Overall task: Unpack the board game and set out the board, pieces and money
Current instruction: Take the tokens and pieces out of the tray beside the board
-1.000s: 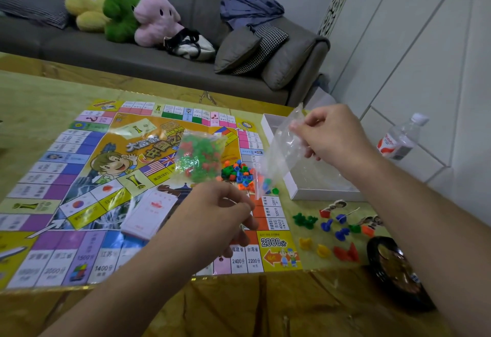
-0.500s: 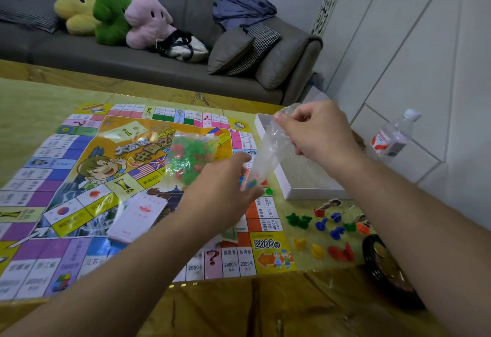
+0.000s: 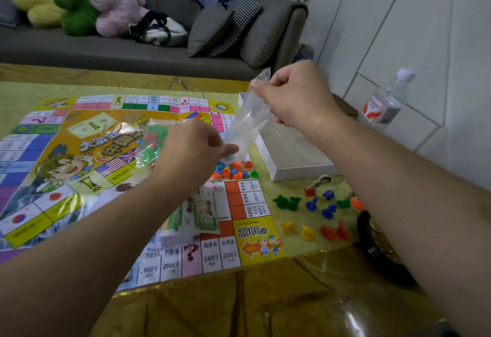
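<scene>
The colourful game board (image 3: 79, 166) lies flat on the table. My right hand (image 3: 295, 97) pinches the top of a clear plastic bag (image 3: 247, 121) that hangs down, nearly empty. My left hand (image 3: 191, 150) pinches the bag's lower end just above a small heap of coloured pieces (image 3: 233, 170) on the board's right side. A second bag of red and green pieces (image 3: 148, 148) lies on the board behind my left hand. Paper money (image 3: 196, 212) is stacked on the board under my left forearm.
The white game box (image 3: 295, 161) stands open right of the board. Green, blue, yellow and red pawns (image 3: 313, 209) lie on the table near a dark round object (image 3: 372, 241) at the right edge. A water bottle (image 3: 385, 100) stands on the floor. A grey sofa (image 3: 106, 47) runs behind.
My left hand has moved up and right, from the board to the bag's bottom end. The bag now hangs straighter over the heap. The view has shifted slightly right.
</scene>
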`<state>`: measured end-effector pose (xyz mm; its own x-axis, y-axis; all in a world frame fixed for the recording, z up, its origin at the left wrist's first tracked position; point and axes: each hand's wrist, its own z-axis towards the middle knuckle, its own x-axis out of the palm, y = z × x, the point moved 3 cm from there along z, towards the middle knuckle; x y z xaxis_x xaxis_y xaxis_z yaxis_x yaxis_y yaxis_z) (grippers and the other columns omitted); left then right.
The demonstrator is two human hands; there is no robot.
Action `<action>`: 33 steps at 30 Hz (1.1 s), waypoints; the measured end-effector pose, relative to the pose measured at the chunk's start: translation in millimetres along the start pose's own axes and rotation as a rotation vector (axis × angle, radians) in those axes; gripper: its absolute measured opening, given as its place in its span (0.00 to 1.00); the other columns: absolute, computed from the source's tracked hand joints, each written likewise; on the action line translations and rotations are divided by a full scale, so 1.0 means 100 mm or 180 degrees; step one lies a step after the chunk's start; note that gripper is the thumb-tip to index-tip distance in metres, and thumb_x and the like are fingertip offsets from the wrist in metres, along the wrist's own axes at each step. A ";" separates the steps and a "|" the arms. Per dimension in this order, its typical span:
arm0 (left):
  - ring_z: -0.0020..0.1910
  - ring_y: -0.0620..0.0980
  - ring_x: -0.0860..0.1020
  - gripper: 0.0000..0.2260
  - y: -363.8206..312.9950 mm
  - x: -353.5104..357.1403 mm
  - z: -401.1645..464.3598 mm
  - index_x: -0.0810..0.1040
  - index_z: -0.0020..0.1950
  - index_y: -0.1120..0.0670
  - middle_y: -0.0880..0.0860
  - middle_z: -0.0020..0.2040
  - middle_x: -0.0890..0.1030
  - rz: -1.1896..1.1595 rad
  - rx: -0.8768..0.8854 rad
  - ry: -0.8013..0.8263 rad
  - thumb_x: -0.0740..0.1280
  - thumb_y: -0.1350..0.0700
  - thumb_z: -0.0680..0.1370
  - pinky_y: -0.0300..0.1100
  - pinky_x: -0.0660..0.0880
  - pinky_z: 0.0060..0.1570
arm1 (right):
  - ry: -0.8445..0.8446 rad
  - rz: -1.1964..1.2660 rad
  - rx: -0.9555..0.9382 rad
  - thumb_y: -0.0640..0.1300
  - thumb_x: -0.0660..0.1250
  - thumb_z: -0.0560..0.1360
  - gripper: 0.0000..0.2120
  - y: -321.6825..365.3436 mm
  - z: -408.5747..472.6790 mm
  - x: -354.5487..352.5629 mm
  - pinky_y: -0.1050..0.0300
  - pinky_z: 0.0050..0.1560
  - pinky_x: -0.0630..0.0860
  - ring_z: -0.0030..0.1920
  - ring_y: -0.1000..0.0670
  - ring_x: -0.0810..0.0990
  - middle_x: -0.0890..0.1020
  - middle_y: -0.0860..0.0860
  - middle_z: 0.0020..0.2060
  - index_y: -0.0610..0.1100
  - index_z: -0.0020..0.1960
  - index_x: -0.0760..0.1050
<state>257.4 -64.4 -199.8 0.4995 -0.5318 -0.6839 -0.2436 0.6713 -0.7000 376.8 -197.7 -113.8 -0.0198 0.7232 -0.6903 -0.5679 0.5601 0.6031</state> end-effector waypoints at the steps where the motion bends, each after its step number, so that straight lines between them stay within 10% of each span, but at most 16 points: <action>1: 0.32 0.47 0.81 0.10 0.00 0.01 0.01 0.86 0.42 0.52 0.48 0.33 0.83 -0.0007 0.0030 -0.0003 0.74 0.48 0.78 0.43 0.79 0.33 | 0.0013 -0.0015 0.0006 0.57 0.73 0.78 0.20 0.00 0.00 0.00 0.52 0.37 0.80 0.28 0.52 0.80 0.81 0.49 0.26 0.44 0.35 0.83; 15: 0.40 0.39 0.81 0.06 -0.10 -0.04 -0.11 0.83 0.54 0.49 0.42 0.46 0.83 -0.0119 0.0306 -0.0072 0.71 0.50 0.80 0.29 0.71 0.32 | 0.0147 0.0138 0.0113 0.50 0.72 0.81 0.13 0.01 -0.08 -0.29 0.56 0.27 0.78 0.25 0.52 0.81 0.82 0.47 0.30 0.41 0.44 0.81; 20: 0.49 0.38 0.81 0.16 -0.21 -0.14 -0.36 0.75 0.66 0.43 0.38 0.59 0.79 -0.0800 0.0385 0.0171 0.72 0.46 0.79 0.46 0.84 0.41 | 0.0070 0.1210 0.0300 0.39 0.70 0.82 0.06 -0.33 -0.37 -0.95 0.54 0.29 0.74 0.30 0.46 0.81 0.82 0.48 0.30 0.43 0.46 0.79; 27: 0.46 0.36 0.82 0.08 -0.37 -0.15 -0.69 0.77 0.55 0.42 0.40 0.51 0.82 -0.0916 0.0521 0.0330 0.71 0.51 0.77 0.52 0.84 0.42 | -0.1476 0.2235 0.2109 0.32 0.66 0.78 0.09 -1.68 -1.44 -1.94 0.59 0.26 0.75 0.29 0.47 0.79 0.80 0.44 0.29 0.41 0.41 0.76; 33: 0.45 0.40 0.83 0.07 -0.48 0.02 -0.87 0.79 0.50 0.42 0.41 0.49 0.83 -0.0876 0.0421 0.0456 0.71 0.55 0.78 0.55 0.84 0.36 | -0.1091 0.1217 0.3200 0.38 0.70 0.78 0.09 -2.61 -1.91 -1.75 0.53 0.31 0.78 0.28 0.43 0.81 0.83 0.40 0.31 0.32 0.53 0.81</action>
<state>198.0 -143.1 -185.3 0.4073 -0.7633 -0.5015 -0.0011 0.5486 -0.8361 370.9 -547.7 -226.5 0.2645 0.9030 -0.3385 0.3504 0.2370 0.9061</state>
